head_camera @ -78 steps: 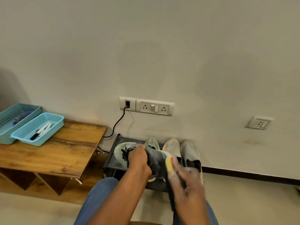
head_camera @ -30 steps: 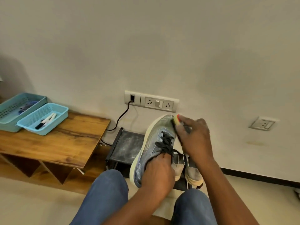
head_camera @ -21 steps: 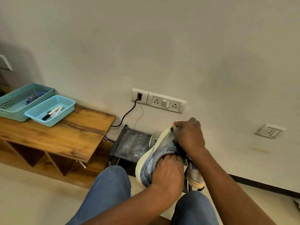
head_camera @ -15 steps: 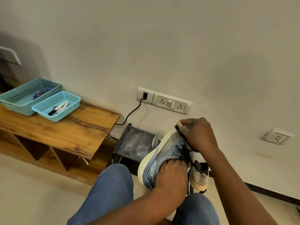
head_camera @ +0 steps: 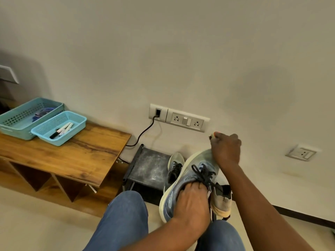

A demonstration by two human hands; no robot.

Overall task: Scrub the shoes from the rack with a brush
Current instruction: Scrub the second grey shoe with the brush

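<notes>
Scrubbing is proceeding: the left hand [head_camera: 192, 201] is gripping the blue shoe [head_camera: 188, 180] above the rack [head_camera: 148, 165]; the right hand [head_camera: 225, 149] is clenching the brush [head_camera: 213, 135] at the toe; the next stroke is needing firm bracing

The held shoe [head_camera: 188, 185] is grey-blue, fading paler toward the toe, with black laces and a cream sole; the second shoe [head_camera: 175, 168] on the rack is grey-green with black laces, and the pair beside it [head_camera: 222, 201] is pale beige. The rack [head_camera: 150, 165] is black, its top mottled with whitish dust — the bench [head_camera: 68, 153] is warm brown wood with dark grain streaks. Both perforated baskets [head_camera: 59, 127] are light turquoise, the jeans [head_camera: 123, 220] mid-blue, the wall off-white, the cable [head_camera: 143, 133] black — only an orange-red tip of the brush [head_camera: 214, 133] shows.
</notes>
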